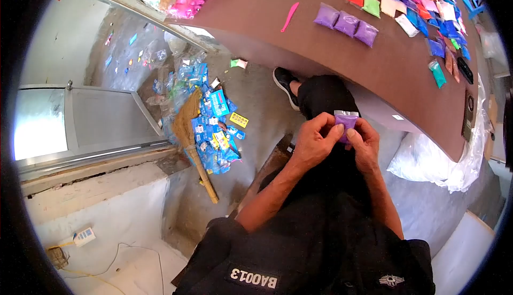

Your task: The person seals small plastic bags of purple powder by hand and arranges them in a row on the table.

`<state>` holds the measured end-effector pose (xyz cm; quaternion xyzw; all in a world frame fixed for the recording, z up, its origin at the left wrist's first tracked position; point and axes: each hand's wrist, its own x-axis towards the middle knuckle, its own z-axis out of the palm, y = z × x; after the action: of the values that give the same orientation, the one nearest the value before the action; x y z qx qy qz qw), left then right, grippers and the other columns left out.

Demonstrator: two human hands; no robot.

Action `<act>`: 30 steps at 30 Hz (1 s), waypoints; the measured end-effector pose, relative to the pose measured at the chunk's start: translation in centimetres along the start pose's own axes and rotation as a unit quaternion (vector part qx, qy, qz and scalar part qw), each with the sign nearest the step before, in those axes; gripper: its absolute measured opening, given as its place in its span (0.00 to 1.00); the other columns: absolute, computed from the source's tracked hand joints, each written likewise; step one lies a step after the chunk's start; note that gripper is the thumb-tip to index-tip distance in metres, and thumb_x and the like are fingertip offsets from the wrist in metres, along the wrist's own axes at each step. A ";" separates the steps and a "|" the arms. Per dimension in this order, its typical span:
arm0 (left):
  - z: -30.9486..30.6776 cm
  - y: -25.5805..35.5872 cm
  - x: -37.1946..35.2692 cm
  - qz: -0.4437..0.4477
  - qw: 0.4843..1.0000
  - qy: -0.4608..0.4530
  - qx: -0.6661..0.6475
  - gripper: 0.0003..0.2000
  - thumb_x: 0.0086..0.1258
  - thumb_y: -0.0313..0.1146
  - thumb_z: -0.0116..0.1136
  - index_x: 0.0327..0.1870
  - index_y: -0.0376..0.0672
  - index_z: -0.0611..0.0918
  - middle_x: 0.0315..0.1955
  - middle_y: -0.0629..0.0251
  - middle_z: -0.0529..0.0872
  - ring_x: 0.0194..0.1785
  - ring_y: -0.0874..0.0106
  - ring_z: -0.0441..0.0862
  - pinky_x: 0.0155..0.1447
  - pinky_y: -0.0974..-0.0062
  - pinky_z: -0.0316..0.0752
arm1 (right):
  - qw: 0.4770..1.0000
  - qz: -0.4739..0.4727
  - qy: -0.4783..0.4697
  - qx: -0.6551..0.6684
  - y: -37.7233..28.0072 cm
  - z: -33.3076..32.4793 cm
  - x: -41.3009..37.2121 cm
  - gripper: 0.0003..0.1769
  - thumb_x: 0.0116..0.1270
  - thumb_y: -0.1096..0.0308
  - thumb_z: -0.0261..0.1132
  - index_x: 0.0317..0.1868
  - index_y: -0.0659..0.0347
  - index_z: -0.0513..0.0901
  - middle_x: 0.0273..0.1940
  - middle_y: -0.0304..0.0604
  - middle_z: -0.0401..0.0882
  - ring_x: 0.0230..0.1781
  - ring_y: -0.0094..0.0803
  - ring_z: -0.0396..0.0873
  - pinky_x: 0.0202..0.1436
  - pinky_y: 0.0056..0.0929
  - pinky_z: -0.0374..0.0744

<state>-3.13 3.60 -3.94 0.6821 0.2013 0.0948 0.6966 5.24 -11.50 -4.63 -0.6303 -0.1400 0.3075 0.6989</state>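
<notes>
Currently 1 purple pouch [346,119] is pinched at its top by left hand [315,142] and right hand [365,146]; closing judged underway, even pressure needed.

- purple packet [346,119]: thin plastic film, slight gloss, matt purple filling
- surface [331,49]: brown, smooth, matt
- floor [256,97]: rough grey concrete, dusty
- broom [188,124]: dry straw head, wooden handle
- blue wrappers [211,129]: shiny plastic
- trousers [326,94]: black matt cloth
- bag [427,161] under the surface's edge: translucent, crinkled plastic
</notes>
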 end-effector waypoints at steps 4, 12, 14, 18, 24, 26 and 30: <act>-0.1 0.5 0.1 -0.005 1.000 -0.025 0.016 0.07 0.75 0.31 0.65 0.45 0.37 0.83 0.35 0.73 0.85 0.38 0.83 0.79 0.43 0.81 0.75 | 0.999 0.021 0.033 0.012 0.0 -0.1 0.1 0.14 0.73 0.65 0.65 0.54 0.64 0.83 0.40 0.35 0.83 0.32 0.18 0.76 0.34 0.20 0.75; 0.4 -0.6 -0.1 -0.062 0.995 0.008 -0.082 0.09 0.73 0.30 0.66 0.47 0.35 0.84 0.35 0.70 0.87 0.39 0.82 0.81 0.46 0.80 0.78 | 0.999 0.035 0.018 0.005 0.3 -0.4 0.1 0.12 0.72 0.70 0.66 0.52 0.65 0.84 0.40 0.33 0.83 0.37 0.18 0.78 0.38 0.20 0.78; 0.2 0.1 -0.2 -0.055 0.997 0.007 -0.062 0.07 0.74 0.30 0.65 0.46 0.35 0.84 0.34 0.72 0.86 0.39 0.83 0.80 0.45 0.80 0.77 | 1.000 0.024 0.017 -0.001 0.1 -0.2 0.0 0.12 0.72 0.71 0.66 0.53 0.66 0.84 0.40 0.33 0.83 0.38 0.18 0.79 0.39 0.21 0.78; -0.1 -0.1 -0.3 -0.031 0.999 0.009 -0.032 0.06 0.74 0.29 0.64 0.40 0.36 0.82 0.30 0.76 0.82 0.35 0.84 0.76 0.40 0.82 0.73 | 1.000 0.014 -0.005 0.009 -1.0 0.4 -0.1 0.14 0.72 0.69 0.67 0.53 0.67 0.83 0.42 0.35 0.83 0.40 0.20 0.80 0.43 0.22 0.80; -0.1 0.7 0.1 -0.027 0.998 -0.008 -0.049 0.07 0.74 0.31 0.64 0.40 0.37 0.82 0.31 0.76 0.82 0.36 0.84 0.76 0.42 0.82 0.72 | 0.999 0.037 0.009 -0.004 -0.9 0.1 -0.2 0.15 0.73 0.66 0.67 0.53 0.67 0.83 0.42 0.35 0.83 0.39 0.19 0.79 0.42 0.21 0.79; 0.1 1.4 0.0 -0.035 0.998 -0.011 -0.048 0.06 0.74 0.31 0.65 0.42 0.38 0.83 0.33 0.76 0.83 0.37 0.84 0.77 0.43 0.82 0.73 | 0.999 0.044 0.011 -0.016 -0.9 -0.2 -0.1 0.14 0.72 0.66 0.67 0.53 0.67 0.83 0.42 0.35 0.84 0.39 0.19 0.79 0.42 0.22 0.80; 0.4 1.1 -0.3 -0.055 0.995 0.009 -0.083 0.07 0.75 0.32 0.65 0.45 0.38 0.84 0.35 0.76 0.84 0.38 0.84 0.78 0.44 0.81 0.74 | 1.000 0.014 0.002 0.021 -0.6 0.1 0.0 0.13 0.72 0.69 0.67 0.52 0.67 0.83 0.41 0.35 0.84 0.41 0.20 0.80 0.45 0.22 0.80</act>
<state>-3.05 3.16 -2.78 0.6093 0.2360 0.0784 0.7529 5.31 -11.44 -4.02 -0.6182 -0.1237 0.3191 0.7076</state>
